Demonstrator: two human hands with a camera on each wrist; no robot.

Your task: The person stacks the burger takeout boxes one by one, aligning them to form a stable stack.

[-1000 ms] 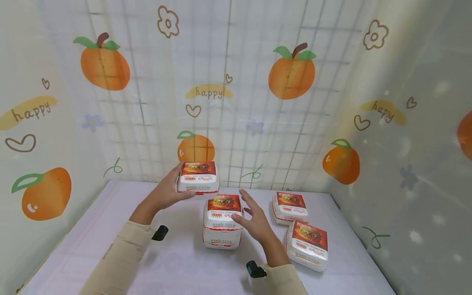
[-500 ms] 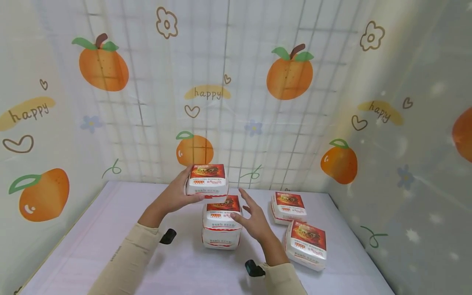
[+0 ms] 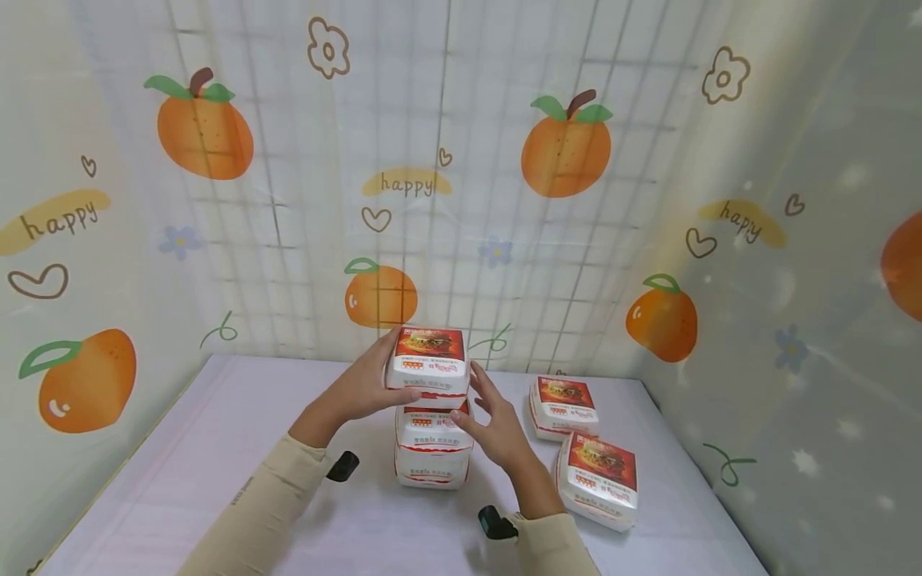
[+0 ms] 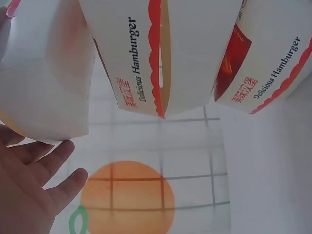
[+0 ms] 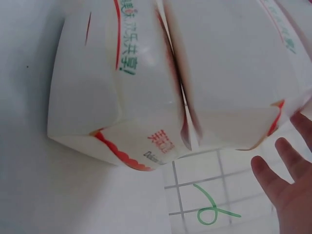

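My left hand (image 3: 363,380) grips a white hamburger box (image 3: 430,368) with a red burger picture on its lid, thumb along the front and fingers round the left and back. This box is over a stack of two like boxes, overlapping the upper box (image 3: 432,436) in the head view. Below that sits the lower box (image 3: 432,468) on the table. My right hand (image 3: 502,428) is at the stack's right side with fingers extended, thumb overlapping the upper box's front corner and fingertips close to the held box. In the left wrist view, the held box (image 4: 46,83) hides part of the left fingers.
Two more hamburger boxes lie to the right, a rear box (image 3: 564,408) and a front box (image 3: 598,480), standing close together. A white table (image 3: 346,528) carries everything. Behind it hangs a curtain (image 3: 475,104) printed with oranges.
My left hand has carried its box rightward and slightly down, from left of the stack to over it. The right hand stays at the stack, its fingertips slightly closer in to the held box.
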